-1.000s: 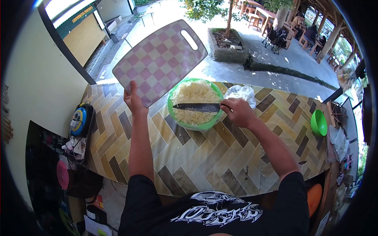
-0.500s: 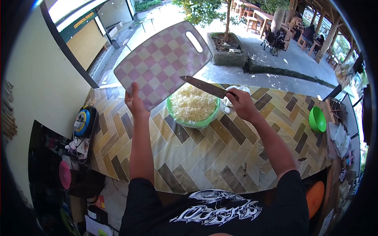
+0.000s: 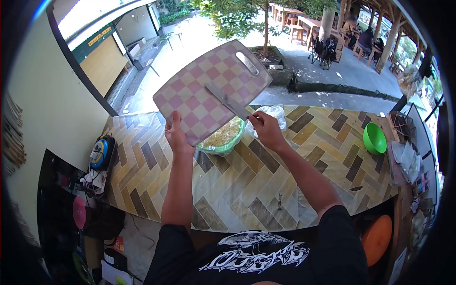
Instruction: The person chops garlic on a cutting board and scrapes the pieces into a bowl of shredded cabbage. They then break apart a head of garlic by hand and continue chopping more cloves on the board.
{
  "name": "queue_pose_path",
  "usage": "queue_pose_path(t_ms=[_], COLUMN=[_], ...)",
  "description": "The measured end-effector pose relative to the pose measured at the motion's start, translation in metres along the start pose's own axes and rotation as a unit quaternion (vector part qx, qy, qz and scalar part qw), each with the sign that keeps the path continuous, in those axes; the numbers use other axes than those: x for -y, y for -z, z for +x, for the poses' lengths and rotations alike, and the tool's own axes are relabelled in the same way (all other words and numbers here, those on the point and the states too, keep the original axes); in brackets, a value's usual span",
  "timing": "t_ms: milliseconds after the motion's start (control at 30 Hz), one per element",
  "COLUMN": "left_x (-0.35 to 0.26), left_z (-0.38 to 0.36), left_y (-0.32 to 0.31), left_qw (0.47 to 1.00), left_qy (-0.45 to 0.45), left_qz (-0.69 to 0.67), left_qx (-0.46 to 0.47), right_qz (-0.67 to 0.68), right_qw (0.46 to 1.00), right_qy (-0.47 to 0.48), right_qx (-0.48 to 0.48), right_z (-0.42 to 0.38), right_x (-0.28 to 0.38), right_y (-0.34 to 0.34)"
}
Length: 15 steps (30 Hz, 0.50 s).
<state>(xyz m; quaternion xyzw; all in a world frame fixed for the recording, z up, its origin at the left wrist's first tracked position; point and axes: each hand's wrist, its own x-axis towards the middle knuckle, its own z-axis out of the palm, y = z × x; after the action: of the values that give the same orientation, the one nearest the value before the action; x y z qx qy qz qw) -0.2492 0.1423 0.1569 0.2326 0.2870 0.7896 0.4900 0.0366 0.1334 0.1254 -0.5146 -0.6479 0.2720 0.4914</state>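
Left hand [image 3: 178, 137] holds a checkered board [image 3: 187, 85], right hand [image 3: 267, 129] a knife [image 3: 234, 105]

Closed around the board's lower-left corner, the left hand has its thumb on the pink-and-white face; its other fingers are hidden behind, probably bracing the weight. That corner grip leaves most of the face open to the blade. The right hand is wrapped narrowly around the knife handle, and the blade slants up and left across the board. It looks laid against the surface, though whether it presses cannot be told.

The board is tilted in the air above the far edge of the table [image 3: 237, 190], overlapping the big green bowl [image 3: 230, 145] of pale shreds [image 3: 219, 137]. Held there, it seems placed so that loose bits would land in the bowl rather than on the tabletop. Clear plastic [image 3: 277, 114] lies just beside the bowl, near the far edge. A small green bowl [image 3: 375, 138] sits near the right edge, well apart from both hands.
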Motion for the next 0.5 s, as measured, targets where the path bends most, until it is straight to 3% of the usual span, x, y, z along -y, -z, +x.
queue_pose_path(t_ms=[233, 500], left_x=[0.008, 0.057], left_z=[-0.021, -0.069], left_y=[-0.012, -0.031], left_qw=[0.998, 0.992], left_qy=[0.047, 0.12], left_qz=[0.015, 0.042], left_qx=[-0.049, -0.019], right_qz=[0.005, -0.036], right_qw=[0.998, 0.991], right_qy=[-0.038, -0.125], right_qx=[0.053, 0.037], right_z=[-0.054, -0.126], right_x=[-0.035, -0.049], right_y=[0.062, 0.187])
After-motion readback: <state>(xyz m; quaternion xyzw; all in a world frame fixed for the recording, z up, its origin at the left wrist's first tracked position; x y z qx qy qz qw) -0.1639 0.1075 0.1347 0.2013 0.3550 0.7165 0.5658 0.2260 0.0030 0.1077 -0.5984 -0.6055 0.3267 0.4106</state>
